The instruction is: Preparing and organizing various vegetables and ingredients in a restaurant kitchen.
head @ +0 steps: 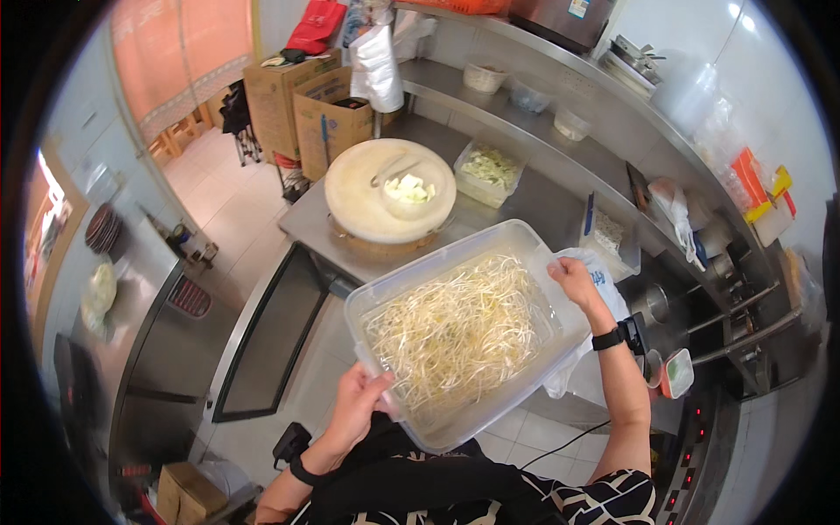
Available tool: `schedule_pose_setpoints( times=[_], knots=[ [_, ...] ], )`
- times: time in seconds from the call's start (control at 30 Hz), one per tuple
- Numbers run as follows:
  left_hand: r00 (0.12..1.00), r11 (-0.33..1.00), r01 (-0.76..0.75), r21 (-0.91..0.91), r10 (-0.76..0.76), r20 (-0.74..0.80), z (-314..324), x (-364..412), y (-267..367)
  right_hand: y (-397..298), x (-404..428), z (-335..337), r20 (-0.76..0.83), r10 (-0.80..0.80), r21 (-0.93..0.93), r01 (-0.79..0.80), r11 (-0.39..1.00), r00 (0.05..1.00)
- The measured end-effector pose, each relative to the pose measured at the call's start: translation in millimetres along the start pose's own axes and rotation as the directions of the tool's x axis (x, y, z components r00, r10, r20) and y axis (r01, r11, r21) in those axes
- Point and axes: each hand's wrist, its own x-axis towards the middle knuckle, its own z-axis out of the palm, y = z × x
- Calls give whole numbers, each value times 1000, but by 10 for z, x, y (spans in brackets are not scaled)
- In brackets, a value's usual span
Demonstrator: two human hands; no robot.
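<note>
A large clear plastic tub [394,282] of bean sprouts [459,328] is held in front of my body by both hands. My left hand [357,400] grips its near left end, thumb over the rim. At the opposite end, my right hand [573,279] has hold of the rim. Beyond the tub, a round cutting board [367,203] rests on the steel counter, with a bowl of pale cut vegetable pieces [410,189] and a knife-like metal tool [396,169] on it. A clear container of shredded cabbage [489,167] stands right of the board.
An open under-counter door [272,341] stands left of the tub. A white plastic bag [600,289] lies behind my right hand, near another clear container [617,252]. Steel shelves [453,85] hold several bowls. Cardboard boxes [328,118] stand beyond the counter's far left end.
</note>
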Motion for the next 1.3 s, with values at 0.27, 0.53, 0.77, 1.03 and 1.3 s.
schedule_pose_setpoints(
  times=[0.27,0.53,0.77,1.03,1.3],
  knots=[
    [960,987,144,68,-156,233,801,1366,321,796,1227,-494,-58,42,-51,-45,998,997],
    [969,992,128,20,-129,209,1468,2487,-61,1695,2419,-643,-51,34,-94,-38,995,998],
    [974,977,203,-69,-195,117,2010,3257,-447,2213,3108,-726,-96,16,-238,-38,970,995],
    [978,967,184,-175,-162,134,2579,3819,-797,3242,3731,-532,-258,-206,-646,-10,763,944],
    [989,957,147,-250,-151,5,2773,4229,-1341,3650,3759,-368,-374,-270,-358,130,925,887]
  ],
)
